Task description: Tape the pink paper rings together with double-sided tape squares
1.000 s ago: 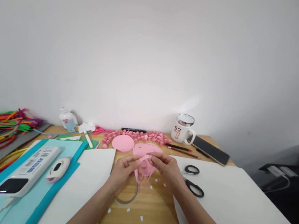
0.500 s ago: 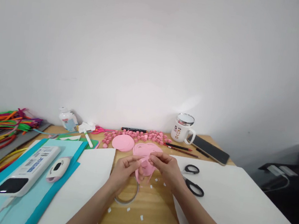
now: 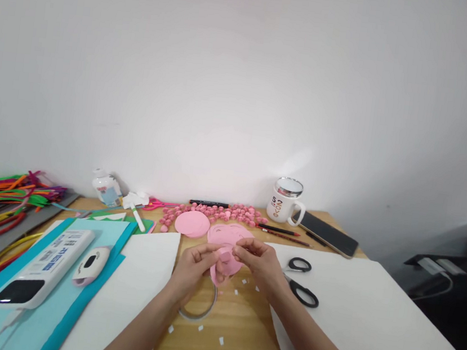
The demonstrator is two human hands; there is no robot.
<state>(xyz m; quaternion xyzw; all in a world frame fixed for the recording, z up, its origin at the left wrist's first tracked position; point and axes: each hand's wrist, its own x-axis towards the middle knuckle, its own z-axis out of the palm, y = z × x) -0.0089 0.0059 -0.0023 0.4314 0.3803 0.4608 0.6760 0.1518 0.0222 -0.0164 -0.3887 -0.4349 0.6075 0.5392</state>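
Observation:
Between my two hands is a curled strip of pink paper. My left hand pinches its left side, fingers closed. My right hand pinches the right side between thumb and fingertips. Part of the strip hangs in a loop below my left fingertips. Just behind lie pink paper cutouts with curved cut lines, and left of them a stack of pink paper circles. A roll of tape lies under my left hand, partly hidden by it. My right forearm covers the blades of the black-handled scissors.
Along the wall are small pink rolled pieces, a white mug, a phone and pencils. To the left are a white power bank, a small white device and colourful pipe cleaners. Small white scraps dot the wood.
Both hands stay almost in place. The loose end of pink paper that dangled below my fingers has drawn up, and the strip looks more tightly curled.

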